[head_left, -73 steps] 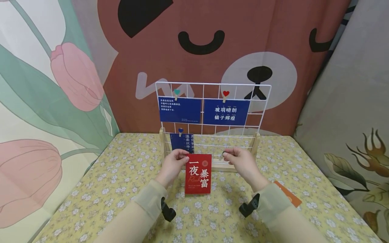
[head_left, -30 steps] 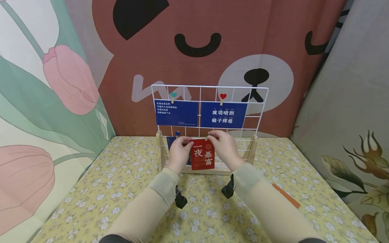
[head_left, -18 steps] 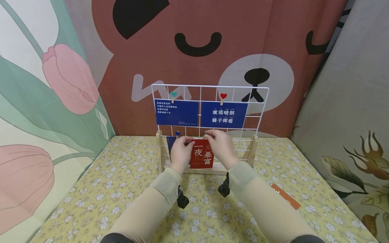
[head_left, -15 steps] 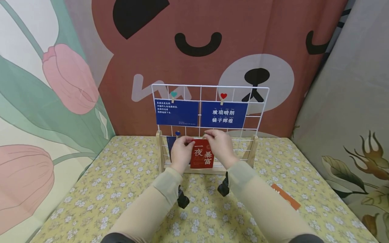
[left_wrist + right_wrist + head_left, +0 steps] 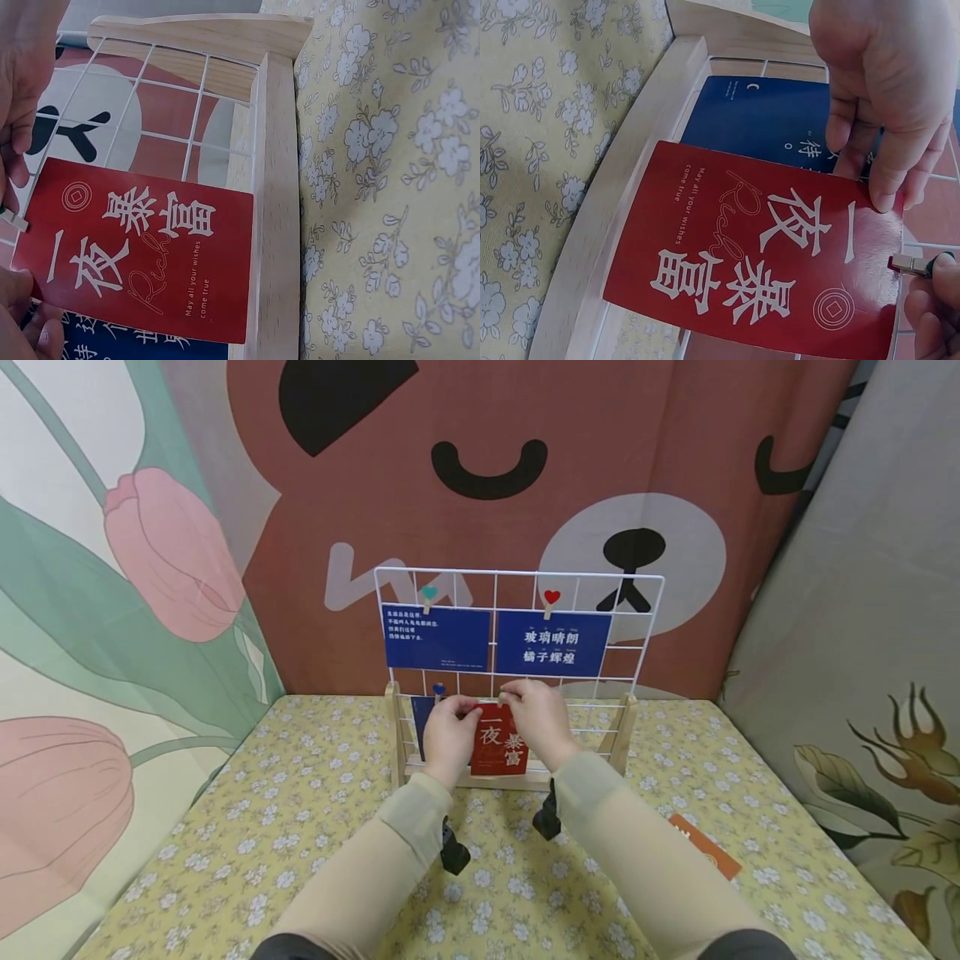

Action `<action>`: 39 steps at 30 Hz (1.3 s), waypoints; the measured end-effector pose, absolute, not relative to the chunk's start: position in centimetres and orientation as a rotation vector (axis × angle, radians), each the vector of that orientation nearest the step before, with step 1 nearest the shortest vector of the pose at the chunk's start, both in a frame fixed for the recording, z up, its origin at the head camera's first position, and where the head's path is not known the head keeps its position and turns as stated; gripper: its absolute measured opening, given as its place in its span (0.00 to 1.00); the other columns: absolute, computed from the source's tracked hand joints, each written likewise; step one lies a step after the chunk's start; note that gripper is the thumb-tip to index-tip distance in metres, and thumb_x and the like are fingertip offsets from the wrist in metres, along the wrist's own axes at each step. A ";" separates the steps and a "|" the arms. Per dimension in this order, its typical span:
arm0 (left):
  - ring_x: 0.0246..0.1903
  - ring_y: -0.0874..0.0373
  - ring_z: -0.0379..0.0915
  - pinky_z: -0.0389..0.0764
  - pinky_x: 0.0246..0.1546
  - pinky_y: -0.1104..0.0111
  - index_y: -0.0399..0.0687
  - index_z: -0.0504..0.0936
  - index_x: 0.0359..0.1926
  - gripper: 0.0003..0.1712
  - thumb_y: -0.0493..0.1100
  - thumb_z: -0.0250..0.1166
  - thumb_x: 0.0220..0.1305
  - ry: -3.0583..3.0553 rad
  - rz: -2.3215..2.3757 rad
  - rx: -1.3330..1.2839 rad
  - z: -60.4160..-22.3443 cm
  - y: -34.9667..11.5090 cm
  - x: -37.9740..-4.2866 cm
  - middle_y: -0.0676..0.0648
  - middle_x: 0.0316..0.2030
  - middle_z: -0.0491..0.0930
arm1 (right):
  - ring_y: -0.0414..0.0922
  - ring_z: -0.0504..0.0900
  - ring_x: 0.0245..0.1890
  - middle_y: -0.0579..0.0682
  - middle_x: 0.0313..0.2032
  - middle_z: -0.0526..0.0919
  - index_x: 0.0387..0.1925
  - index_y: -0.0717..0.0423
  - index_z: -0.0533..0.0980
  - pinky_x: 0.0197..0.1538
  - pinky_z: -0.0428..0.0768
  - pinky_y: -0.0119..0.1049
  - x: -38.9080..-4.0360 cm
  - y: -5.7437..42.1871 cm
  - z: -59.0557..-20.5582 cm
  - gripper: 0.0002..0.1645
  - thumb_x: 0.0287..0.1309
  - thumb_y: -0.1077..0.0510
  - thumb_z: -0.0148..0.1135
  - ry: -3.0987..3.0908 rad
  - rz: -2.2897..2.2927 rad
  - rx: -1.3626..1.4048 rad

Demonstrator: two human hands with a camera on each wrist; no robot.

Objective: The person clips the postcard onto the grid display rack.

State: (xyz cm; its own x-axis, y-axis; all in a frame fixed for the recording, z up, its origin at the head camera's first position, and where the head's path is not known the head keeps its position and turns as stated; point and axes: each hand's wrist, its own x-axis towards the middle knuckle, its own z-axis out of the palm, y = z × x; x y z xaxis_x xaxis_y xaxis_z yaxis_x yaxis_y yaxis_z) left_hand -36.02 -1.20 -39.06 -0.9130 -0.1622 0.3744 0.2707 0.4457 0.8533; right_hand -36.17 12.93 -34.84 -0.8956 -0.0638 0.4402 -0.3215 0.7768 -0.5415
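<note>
A red card (image 5: 497, 747) with white lettering stands upright against the lower part of the white wire grid (image 5: 517, 575). My left hand (image 5: 450, 735) pinches its upper left corner between thumb and fingers. My right hand (image 5: 542, 718) pinches a small clothespin (image 5: 911, 265) with a dark green end at the card's top edge. In the right wrist view the clothespin's tip overlaps the card. Behind the left hand and the red card, a blue card (image 5: 757, 116) is partly hidden; a blue heart clothespin (image 5: 438, 691) sits at its top.
Two blue cards, left (image 5: 437, 639) and right (image 5: 553, 645), hang higher on the grid from a green heart clothespin (image 5: 429, 595) and a red heart one (image 5: 552, 600). The grid stands in a wooden base (image 5: 506, 782). An orange card (image 5: 705, 846) lies on the flowered tablecloth (image 5: 300, 860) at right.
The red card has gone up and forward, from in front of the grid to against it. My right hand has come left with the clothespin to the card's top edge.
</note>
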 end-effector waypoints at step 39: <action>0.36 0.55 0.74 0.76 0.37 0.62 0.45 0.82 0.42 0.07 0.41 0.66 0.64 -2.212 -1.507 -0.078 -39.6 -1.1 -35.3 0.49 0.36 0.77 | 0.50 0.79 0.51 0.54 0.51 0.82 0.57 0.56 0.77 0.54 0.76 0.47 -34.5 13.8 -35.9 0.18 0.68 0.58 0.56 -2.481 0.779 0.399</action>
State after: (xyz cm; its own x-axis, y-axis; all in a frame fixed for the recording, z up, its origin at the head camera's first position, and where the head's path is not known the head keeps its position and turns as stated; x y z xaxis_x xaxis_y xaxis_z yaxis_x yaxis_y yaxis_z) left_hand -35.33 -1.08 -39.55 -0.8925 -0.2064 0.4011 0.2976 0.3986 0.8675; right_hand -34.53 13.82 -35.86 -0.8296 -0.1228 0.5447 -0.4122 0.7928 -0.4489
